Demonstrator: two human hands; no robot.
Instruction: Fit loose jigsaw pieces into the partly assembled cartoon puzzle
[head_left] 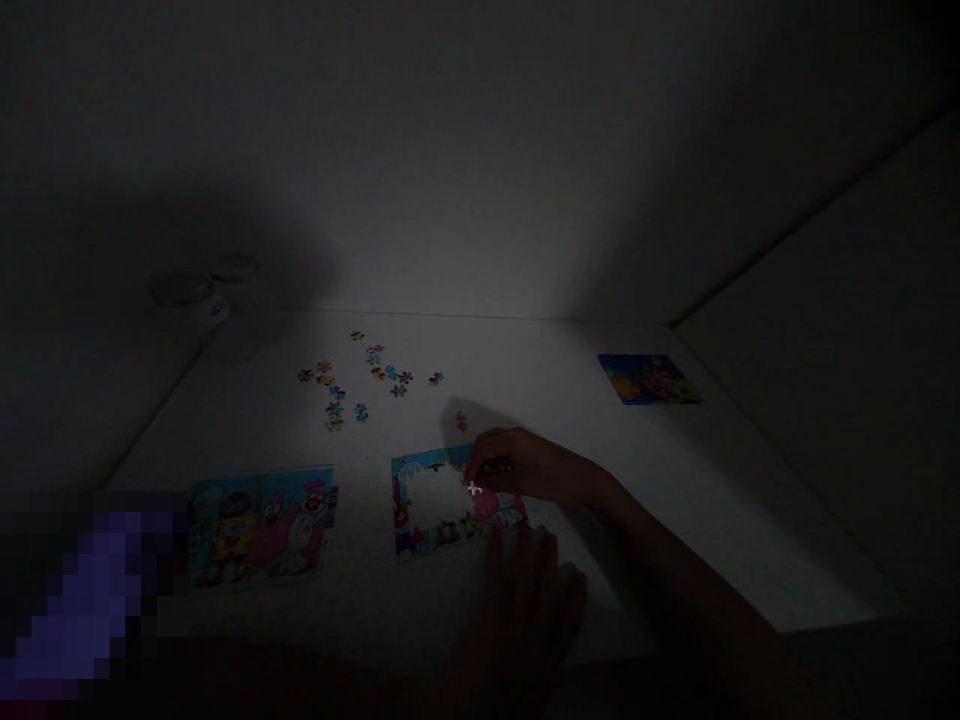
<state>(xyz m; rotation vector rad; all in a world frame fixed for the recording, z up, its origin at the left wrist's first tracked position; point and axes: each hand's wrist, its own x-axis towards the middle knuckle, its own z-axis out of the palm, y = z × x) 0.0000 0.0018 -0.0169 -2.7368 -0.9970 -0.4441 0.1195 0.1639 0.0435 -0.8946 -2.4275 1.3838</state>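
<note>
A partly assembled jigsaw puzzle [431, 540] lies on the white table, its border joined around a bare white middle. Over its right side my right hand [517, 465] reaches in with fingers pinched on a small puzzle piece [474, 488], which sits at the inner edge of the joined pieces. My left hand [529, 580] rests, fingers extended and slightly apart, at the puzzle's lower right edge, with nothing visible in it. Just beyond my right hand lies one loose puzzle piece [461, 421]. The scene is very dark, so fine detail is lost.
Several loose puzzle pieces [334, 410] are scattered toward the back left. A cartoon picture sheet [262, 525] lies left of the puzzle. Another colourful picture [649, 379] lies at the back right. Walls border the table; a pixelated purple patch [82, 600] covers the lower left.
</note>
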